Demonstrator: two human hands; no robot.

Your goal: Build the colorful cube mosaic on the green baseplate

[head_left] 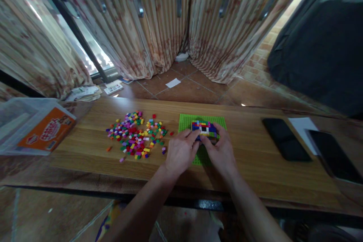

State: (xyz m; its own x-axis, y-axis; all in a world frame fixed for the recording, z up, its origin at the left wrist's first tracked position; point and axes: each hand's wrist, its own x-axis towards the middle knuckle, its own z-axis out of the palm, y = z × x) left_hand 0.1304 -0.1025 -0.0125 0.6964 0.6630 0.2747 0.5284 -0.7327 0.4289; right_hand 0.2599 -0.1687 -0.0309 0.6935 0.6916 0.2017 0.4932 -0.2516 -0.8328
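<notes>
A multicoloured block of toy building bricks [203,129] stands on a green studded baseplate [185,119]. Its top shows a white ring of bricks around a dark middle, with blue, red and yellow pieces about it. My left hand [183,151] is closed on the near left corner of the block, its fingertips pressed together there; any small brick between them is hidden. Around the right side curls my right hand [222,151], with the thumb at the near edge and the fingers along the far right side. Part of the baseplate is covered by my hands.
Left of the baseplate lies a spread of loose bricks [133,140] on the wooden table [255,181]. A clear plastic box [36,126] with an orange label sits at the far left. Two dark phone-like devices [286,140] and white paper [302,125] are at the right.
</notes>
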